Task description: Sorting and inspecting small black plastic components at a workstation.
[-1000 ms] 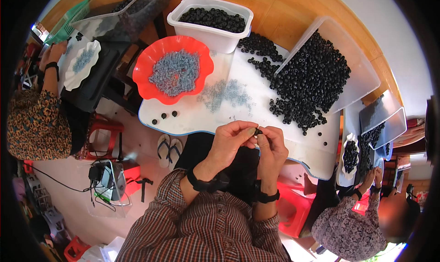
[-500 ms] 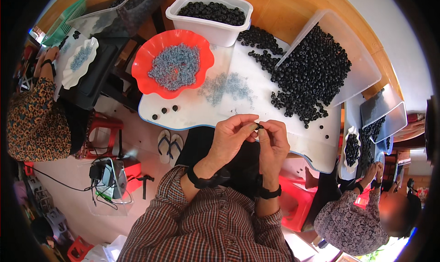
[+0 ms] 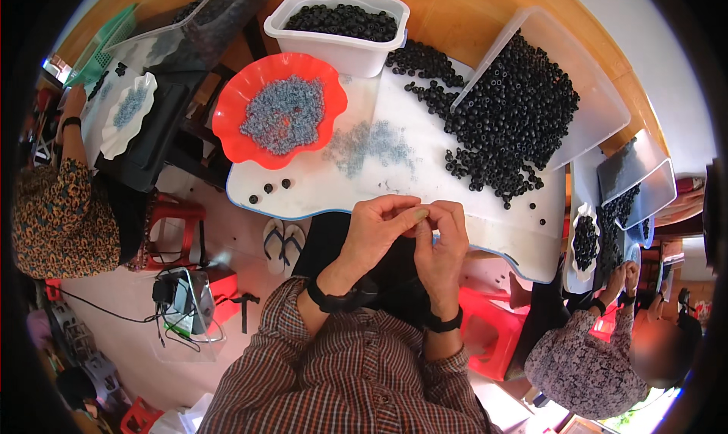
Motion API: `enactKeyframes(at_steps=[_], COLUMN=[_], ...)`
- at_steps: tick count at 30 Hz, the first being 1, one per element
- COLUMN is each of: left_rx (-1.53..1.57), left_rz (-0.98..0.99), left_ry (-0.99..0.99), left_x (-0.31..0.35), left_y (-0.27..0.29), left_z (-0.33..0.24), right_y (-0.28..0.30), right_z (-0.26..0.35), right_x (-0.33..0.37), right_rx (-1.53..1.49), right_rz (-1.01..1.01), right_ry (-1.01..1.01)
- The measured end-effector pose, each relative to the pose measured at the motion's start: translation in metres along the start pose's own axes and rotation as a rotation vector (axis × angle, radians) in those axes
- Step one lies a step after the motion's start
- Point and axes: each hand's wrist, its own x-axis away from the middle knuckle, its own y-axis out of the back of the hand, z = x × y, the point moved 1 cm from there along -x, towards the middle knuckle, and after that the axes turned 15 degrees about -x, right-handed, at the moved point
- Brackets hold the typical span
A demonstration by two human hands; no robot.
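Just past the near edge of the white table [image 3: 288, 168], my left hand [image 3: 379, 233] and my right hand [image 3: 442, 240] meet, thumbs and fingertips pinched together. Whatever sits between the fingertips is hidden by them. A red scalloped bowl [image 3: 227, 127] at the left of the table holds many small translucent grey-blue rings [image 3: 282, 115]. More such rings [image 3: 371, 146] lie scattered on the tabletop beyond my hands. To the right spreads a large heap of small black ring-shaped parts [image 3: 516, 100], spilling from a tipped clear plastic bin [image 3: 595, 108].
A white tub [image 3: 334, 51] of black parts stands at the back. Several loose black parts [image 3: 268, 188] lie near the left edge. Co-workers sit at both sides, one in a patterned sleeve [image 3: 64, 221], another in a floral top [image 3: 580, 366]. A red stool [image 3: 489, 331] stands at right.
The small black part that showed between my fingertips is now covered by them. My right fingers have curled in closer to my left. The view has shifted slightly.
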Motion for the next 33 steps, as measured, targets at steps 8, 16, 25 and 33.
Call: enactKeyframes(at_steps=[8, 16, 25, 33], left_rx=[0.32, 0.574, 0.671, 0.647], left_rz=[0.109, 0.223, 0.238, 0.212], left_ry=[0.104, 0.038, 0.012, 0.015], left_x=[-0.006, -0.009, -0.007, -0.005], left_y=[0.01, 0.012, 0.007, 0.005], left_z=[0.006, 0.009, 0.007, 0.004], right_y=[0.0, 0.0, -0.003, -0.004], right_z=[0.0, 0.0, -0.004, -0.002], right_x=[0.001, 0.004, 0.006, 0.006], right_rx=[-0.36, -0.531, -0.69, -0.732], right_rz=[-0.114, -0.173, -0.177, -0.173], right_ry=[-0.153, -0.192, -0.273, -0.27])
